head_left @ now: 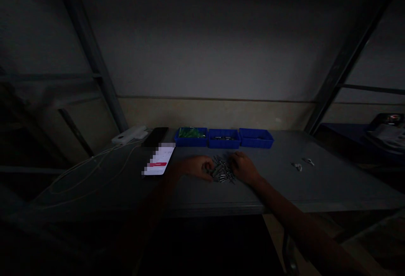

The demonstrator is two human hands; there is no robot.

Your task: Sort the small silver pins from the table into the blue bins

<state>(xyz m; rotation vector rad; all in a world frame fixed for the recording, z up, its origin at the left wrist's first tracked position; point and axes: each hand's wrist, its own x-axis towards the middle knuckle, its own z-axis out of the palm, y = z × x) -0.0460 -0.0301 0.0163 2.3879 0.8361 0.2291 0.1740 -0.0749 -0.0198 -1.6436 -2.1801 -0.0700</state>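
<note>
Either side of metal pieces: left hand, right hand, curled

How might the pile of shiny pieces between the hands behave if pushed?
The pile of shiny pieces would probably spread rather than slide as one, since they lie loosely at crossing angles. Individual ones may roll, as many look slim and rod-like. Their metallic glints suggest they are stiff and perhaps slippery.

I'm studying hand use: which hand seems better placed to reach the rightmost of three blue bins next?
Likely the right hand: it sits nearer that blue bin, while the left hand is across the metal pieces.
</note>
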